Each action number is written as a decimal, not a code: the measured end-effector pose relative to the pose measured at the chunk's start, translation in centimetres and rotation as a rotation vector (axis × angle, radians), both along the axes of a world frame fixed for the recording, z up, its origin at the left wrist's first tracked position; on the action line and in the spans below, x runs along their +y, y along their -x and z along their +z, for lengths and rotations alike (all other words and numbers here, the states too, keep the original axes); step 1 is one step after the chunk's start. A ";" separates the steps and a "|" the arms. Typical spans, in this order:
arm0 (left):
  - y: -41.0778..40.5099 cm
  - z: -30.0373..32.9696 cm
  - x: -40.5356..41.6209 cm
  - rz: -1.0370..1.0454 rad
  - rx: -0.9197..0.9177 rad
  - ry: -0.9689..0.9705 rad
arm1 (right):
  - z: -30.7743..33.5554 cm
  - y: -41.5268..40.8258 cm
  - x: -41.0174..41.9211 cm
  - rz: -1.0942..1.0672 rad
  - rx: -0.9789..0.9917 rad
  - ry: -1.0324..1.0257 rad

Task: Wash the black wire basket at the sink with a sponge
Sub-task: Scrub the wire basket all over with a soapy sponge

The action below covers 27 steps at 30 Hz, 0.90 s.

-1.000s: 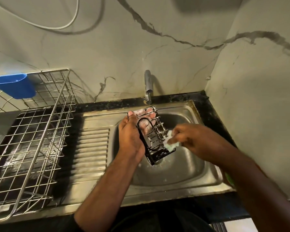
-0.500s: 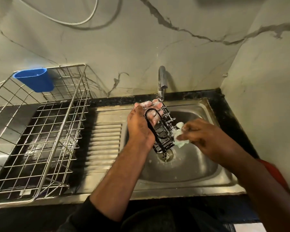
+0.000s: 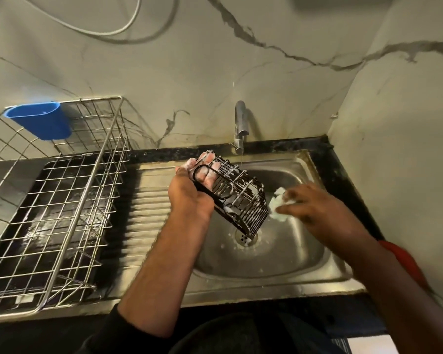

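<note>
— Where is the black wire basket (image 3: 237,200)?

— You have it at the centre of the frame, tilted over the sink (image 3: 279,267), its lower end above the drain (image 3: 244,238). Suds cling to its wires.

— And your left hand (image 3: 189,195)?

— It grips the basket's upper end, soapy fingers (image 3: 207,159) curled through the wire.

— Your right hand (image 3: 310,203)?

— Right of centre, its fingers pinch the pale sponge (image 3: 278,205), which sits just beside the basket's right side; contact I cannot tell.

— What else do you see?

— A thin stream falls from the tap (image 3: 241,123) above the basket. At the left of the frame a steel dish rack (image 3: 62,200) stands on the surface, with a blue cup (image 3: 40,120) hung on its far upper-left rim.
</note>
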<state>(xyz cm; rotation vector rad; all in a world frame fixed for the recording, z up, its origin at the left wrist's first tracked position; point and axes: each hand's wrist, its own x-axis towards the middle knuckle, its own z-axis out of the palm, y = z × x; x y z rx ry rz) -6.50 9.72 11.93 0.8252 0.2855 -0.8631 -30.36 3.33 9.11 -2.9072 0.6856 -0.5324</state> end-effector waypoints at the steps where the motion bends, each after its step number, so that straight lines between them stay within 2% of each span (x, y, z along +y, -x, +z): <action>1: 0.0 0.1 0.0 -0.001 0.005 0.004 | 0.2 0.2 -0.3 -0.046 -0.100 -0.057; 3: 0.1 0.2 0.2 -0.011 0.031 0.011 | 1.0 -0.7 0.0 -0.113 -0.360 -0.198; 5: 0.2 -0.1 0.3 -0.030 0.054 0.024 | 1.6 -2.4 0.8 -0.138 -0.456 -0.300; 9: -0.1 -0.3 0.6 -0.086 0.101 0.044 | 0.9 -3.9 1.3 -0.242 -0.297 -0.479; 13: -0.3 -0.2 0.7 -0.137 0.076 -0.001 | 0.8 -4.0 1.4 -0.272 -0.238 -0.667; 15: -0.6 -0.2 0.5 -0.138 0.104 -0.010 | 1.3 -4.5 1.4 -0.277 -0.275 -0.857; 18: -0.8 -0.3 0.2 -0.159 0.145 0.021 | 2.1 -5.1 1.1 -0.353 -0.436 -1.137; 22: 1.3 -1.5 1.1 -0.286 -0.029 -0.163 | 2.6 -5.7 1.2 -0.427 -0.541 -1.346; 25: 4.4 -2.4 3.1 -0.320 -0.157 -0.102 | 3.3 -6.1 1.0 -0.461 -0.608 -1.347; 27: 6.2 -2.8 3.9 -0.380 -0.319 -0.091 | 3.7 -6.1 0.7 -0.491 -0.657 -1.328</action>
